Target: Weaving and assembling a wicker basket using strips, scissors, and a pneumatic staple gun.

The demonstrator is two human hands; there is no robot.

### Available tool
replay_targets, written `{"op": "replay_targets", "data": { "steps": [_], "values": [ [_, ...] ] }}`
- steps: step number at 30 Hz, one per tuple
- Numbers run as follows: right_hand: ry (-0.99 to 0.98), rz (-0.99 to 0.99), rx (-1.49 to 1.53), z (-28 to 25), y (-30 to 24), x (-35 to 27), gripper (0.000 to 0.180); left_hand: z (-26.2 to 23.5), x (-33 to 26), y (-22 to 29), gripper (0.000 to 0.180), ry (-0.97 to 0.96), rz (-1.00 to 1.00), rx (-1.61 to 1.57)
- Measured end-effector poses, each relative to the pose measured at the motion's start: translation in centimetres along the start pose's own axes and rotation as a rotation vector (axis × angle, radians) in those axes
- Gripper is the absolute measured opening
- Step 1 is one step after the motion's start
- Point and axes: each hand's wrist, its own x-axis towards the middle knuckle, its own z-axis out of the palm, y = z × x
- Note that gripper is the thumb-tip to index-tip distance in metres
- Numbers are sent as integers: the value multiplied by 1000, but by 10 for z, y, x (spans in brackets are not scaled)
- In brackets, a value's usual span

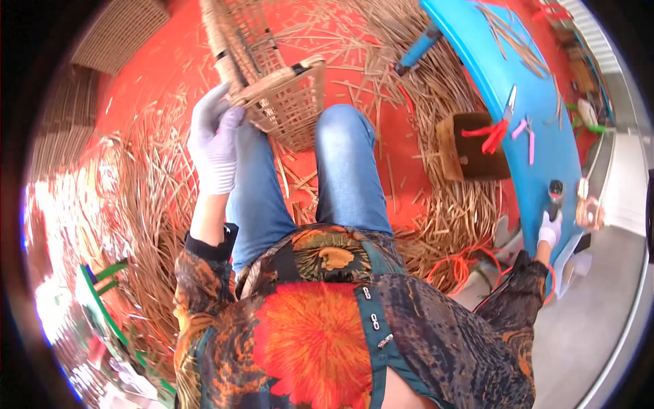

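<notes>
My left hand (216,140), in a white glove with lilac fingertips, is closed on the rim of a woven basket (283,109). The basket is tan with dark bands, has an open-lattice side, and tilts above and between my knees. Far to the right, my right hand (550,230), also gloved, is closed round the dark handle of a small black tool (556,192) at the blue table's edge. What kind of tool it is, I cannot tell. Red-handled scissors (492,134) and a pink-handled cutter (528,140) lie on the blue table (545,116).
Loose strips of dried plant material (146,198) cover much of the red floor (398,191). A cardboard box (451,151) stands beside the table. An orange hose or cord (458,269) coils near my right arm. Woven panels (119,34) stand at far left.
</notes>
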Motion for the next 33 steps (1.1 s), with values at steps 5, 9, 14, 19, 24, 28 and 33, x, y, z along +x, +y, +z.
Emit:
{"op": "replay_targets", "data": {
  "steps": [5,9,14,19,24,28,33],
  "values": [
    [74,118,956,-41,-1,35,61,5,-1,6,38,-38,-32,-33],
    [245,116,1427,-138,-115,-44,45,5,-7,10,41,8,132,209],
    [-430,-172,1792,-156,-211,-86,37,10,-1,7,33,127,105,222],
    [-570,-351,1592,-170,-325,-185,15,-2,8,-2,26,141,95,57],
    [-729,-583,1438,-182,-375,-238,15,-12,1,-14,53,7,266,184],
    [-762,-624,1351,-185,-385,-254,11,-4,-5,-28,81,37,264,389],
    [-718,-638,1326,-187,-381,-259,13,-4,-2,-22,74,41,225,517]
  ]
}}
